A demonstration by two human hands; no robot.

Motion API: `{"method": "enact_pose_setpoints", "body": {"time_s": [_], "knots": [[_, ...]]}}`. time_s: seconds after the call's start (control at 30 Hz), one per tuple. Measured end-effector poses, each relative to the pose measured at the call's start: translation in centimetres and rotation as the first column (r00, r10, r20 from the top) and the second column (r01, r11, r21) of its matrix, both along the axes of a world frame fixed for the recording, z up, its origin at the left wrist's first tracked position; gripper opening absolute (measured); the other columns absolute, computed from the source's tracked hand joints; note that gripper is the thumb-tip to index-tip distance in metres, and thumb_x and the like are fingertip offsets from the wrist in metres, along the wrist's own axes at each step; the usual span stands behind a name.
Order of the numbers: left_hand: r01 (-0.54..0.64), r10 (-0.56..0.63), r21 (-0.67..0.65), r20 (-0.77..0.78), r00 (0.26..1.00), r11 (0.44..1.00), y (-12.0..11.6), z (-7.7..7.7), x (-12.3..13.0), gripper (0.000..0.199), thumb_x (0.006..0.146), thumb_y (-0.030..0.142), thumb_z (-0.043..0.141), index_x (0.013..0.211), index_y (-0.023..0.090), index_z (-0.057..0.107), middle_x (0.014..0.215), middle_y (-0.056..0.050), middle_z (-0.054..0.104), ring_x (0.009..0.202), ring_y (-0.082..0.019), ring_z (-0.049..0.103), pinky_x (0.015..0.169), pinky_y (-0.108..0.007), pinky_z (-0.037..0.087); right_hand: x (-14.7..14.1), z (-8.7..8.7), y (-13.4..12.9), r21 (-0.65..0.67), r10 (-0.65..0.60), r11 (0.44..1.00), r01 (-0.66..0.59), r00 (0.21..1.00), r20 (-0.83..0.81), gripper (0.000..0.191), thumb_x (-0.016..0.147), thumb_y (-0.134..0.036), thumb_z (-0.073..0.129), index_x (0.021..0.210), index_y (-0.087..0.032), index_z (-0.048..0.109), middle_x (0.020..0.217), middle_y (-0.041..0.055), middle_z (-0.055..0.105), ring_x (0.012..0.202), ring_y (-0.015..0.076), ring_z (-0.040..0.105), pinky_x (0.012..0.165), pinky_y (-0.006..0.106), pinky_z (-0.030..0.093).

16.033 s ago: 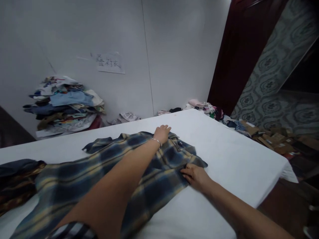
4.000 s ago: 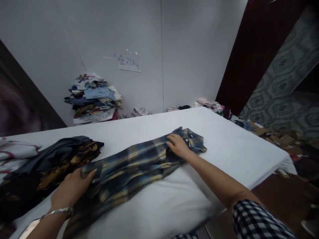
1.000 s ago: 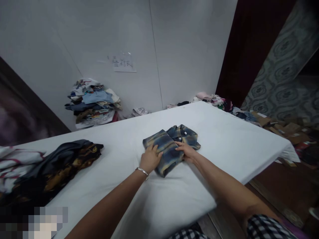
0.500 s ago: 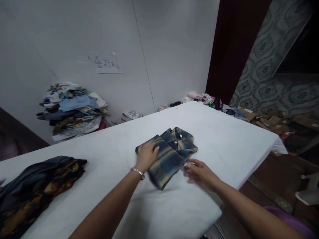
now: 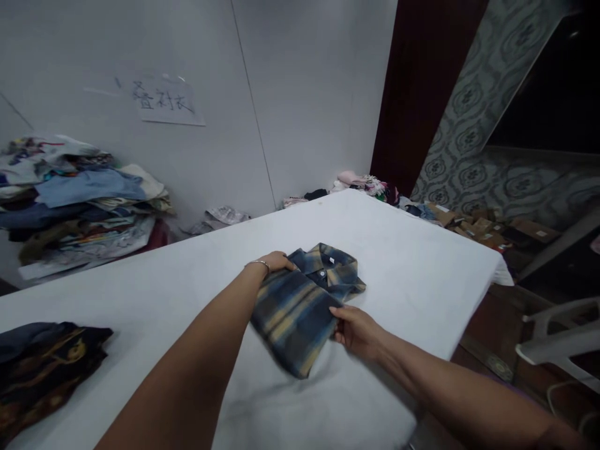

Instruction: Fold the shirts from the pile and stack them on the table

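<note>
A folded plaid shirt [image 5: 300, 312] in blue, yellow and dark grey lies on the white-covered table, its buttoned collar pointing away from me. My left hand [image 5: 276, 261], with a bracelet at the wrist, grips the upper left edge of the folded part near the collar. On the other side, my right hand [image 5: 354, 329] pinches the right edge, thumb on top and fingers curled underneath. The shirt's near end looks slightly raised and blurred.
A dark garment with a gold-brown pattern [image 5: 51, 369] lies at the table's left. Beyond the far edge are a tall clothes pile [image 5: 89, 200] and smaller heaps [image 5: 360, 182]. Cardboard boxes [image 5: 487, 228] and a white plastic stool [image 5: 562, 337] are at the right.
My left hand has gone from lying on the shirt to gripping its upper left edge. My right hand has closed on the right edge. The view has turned slightly right.
</note>
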State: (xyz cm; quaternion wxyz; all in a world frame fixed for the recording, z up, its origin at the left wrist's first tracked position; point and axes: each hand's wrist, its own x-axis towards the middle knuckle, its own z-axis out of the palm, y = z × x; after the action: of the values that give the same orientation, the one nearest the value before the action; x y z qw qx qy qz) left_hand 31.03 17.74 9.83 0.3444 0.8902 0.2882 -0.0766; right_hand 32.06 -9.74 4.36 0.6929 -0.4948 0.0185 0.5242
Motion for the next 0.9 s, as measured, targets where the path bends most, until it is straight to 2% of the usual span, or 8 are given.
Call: {"method": "enact_pose_setpoints", "body": {"time_s": [0.2, 0.33, 0.4, 0.47, 0.57, 0.7, 0.8, 0.9], "knots": [[-0.068, 0.114, -0.163, 0.290, 0.950, 0.984, 1.3, 5.5, -4.5, 0.083, 0.063, 0.045, 0.072, 0.137, 0.018, 0.045, 0.126, -0.012, 0.062, 0.107, -0.026, 0.062, 0.089, -0.034, 0.051, 2.9, 4.3, 0.7, 0.103, -0.015, 0.994, -0.034, 0.894, 0.447, 0.026, 0.064, -0.031, 0.074, 0.085, -0.017, 0.067, 0.082, 0.0015, 0.069, 0.077, 0.0156, 0.059, 0.074, 0.027, 0.044], [-0.082, 0.167, -0.157, 0.666, 0.727, 0.984, -0.4, 9.9, -10.8, 0.088, 0.064, 0.040, 0.075, 0.141, 0.020, 0.037, 0.114, -0.011, 0.066, 0.102, -0.025, 0.063, 0.091, -0.040, 0.049, 4.6, 9.6, 1.5, 0.232, -0.131, 0.972, -0.041, 0.724, 0.677, 0.027, 0.062, -0.026, 0.070, 0.089, -0.019, 0.069, 0.086, 0.0003, 0.069, 0.087, 0.0190, 0.057, 0.085, 0.032, 0.040], [-0.165, 0.140, -0.039, 0.734, 0.664, 0.985, -2.5, 10.3, -14.6, 0.090, 0.066, 0.040, 0.074, 0.144, 0.022, 0.033, 0.109, -0.008, 0.067, 0.099, -0.024, 0.064, 0.090, -0.041, 0.050, 4.5, 10.6, 1.2, 0.237, -0.142, 0.969, -0.071, 0.622, 0.770, 0.024, 0.064, -0.026, 0.068, 0.087, -0.019, 0.069, 0.081, -0.0008, 0.068, 0.086, 0.0193, 0.057, 0.085, 0.033, 0.041], [-0.250, 0.105, 0.095, 0.728, 0.678, 0.964, -5.2, 8.5, -18.5, 0.089, 0.067, 0.041, 0.072, 0.144, 0.022, 0.031, 0.114, -0.008, 0.065, 0.104, -0.024, 0.062, 0.094, -0.042, 0.048, 3.6, 9.7, 0.2, 0.176, -0.085, 0.976, -0.127, 0.519, 0.850, 0.019, 0.067, -0.028, 0.066, 0.083, -0.020, 0.070, 0.082, -0.0006, 0.068, 0.087, 0.0203, 0.057, 0.087, 0.035, 0.041], [-0.246, 0.077, 0.204, 0.601, 0.795, 0.948, -9.6, 2.5, -23.9, 0.078, 0.071, 0.037, 0.067, 0.142, 0.025, 0.036, 0.136, -0.008, 0.053, 0.117, -0.026, 0.056, 0.101, -0.041, 0.043, 1.0, 5.6, -2.5, 0.012, 0.087, 0.972, -0.235, 0.409, 0.908, 0.012, 0.068, -0.026, 0.062, 0.075, -0.022, 0.071, 0.083, 0.0005, 0.068, 0.088, 0.0227, 0.058, 0.089, 0.037, 0.043], [-0.157, 0.105, 0.089, 0.426, 0.899, 0.983, -14.5, -4.7, -28.8, 0.081, 0.069, 0.027, 0.066, 0.143, 0.028, 0.034, 0.135, -0.009, 0.056, 0.121, -0.029, 0.053, 0.102, -0.043, 0.044, -2.0, 0.8, -6.2, -0.113, 0.263, 0.888, -0.445, 0.292, 0.920, 0.021, 0.071, -0.017, 0.054, 0.067, -0.026, 0.072, 0.086, 0.0032, 0.068, 0.090, 0.0248, 0.060, 0.088, 0.039, 0.045], [-0.231, 0.288, -0.185, 0.403, 0.869, 0.955, -15.6, -5.3, -29.7, 0.087, 0.076, 0.039, 0.062, 0.149, 0.023, 0.017, 0.120, -0.011, 0.065, 0.110, -0.027, 0.061, 0.095, -0.043, 0.049, -2.3, 0.4, -7.2, -0.065, 0.309, 0.857, -0.511, 0.408, 0.859, 0.034, 0.069, -0.013, 0.053, 0.093, -0.027, 0.073, 0.103, 0.0027, 0.068, 0.103, 0.0247, 0.059, 0.095, 0.039, 0.043], [-0.412, 0.527, -0.347, 0.367, 0.767, 0.842, -14.9, -3.7, -28.3, 0.082, 0.083, 0.051, 0.051, 0.147, 0.012, 0.017, 0.087, -0.006, 0.072, 0.086, -0.024, 0.068, 0.078, -0.039, 0.054, -1.7, 1.3, -6.1, -0.076, 0.329, 0.910, -0.408, 0.596, 0.733, 0.062, 0.069, -0.024, 0.063, 0.131, -0.025, 0.054, 0.115, 0.0042, 0.065, 0.110, 0.0261, 0.057, 0.098, 0.043, 0.041]]}}
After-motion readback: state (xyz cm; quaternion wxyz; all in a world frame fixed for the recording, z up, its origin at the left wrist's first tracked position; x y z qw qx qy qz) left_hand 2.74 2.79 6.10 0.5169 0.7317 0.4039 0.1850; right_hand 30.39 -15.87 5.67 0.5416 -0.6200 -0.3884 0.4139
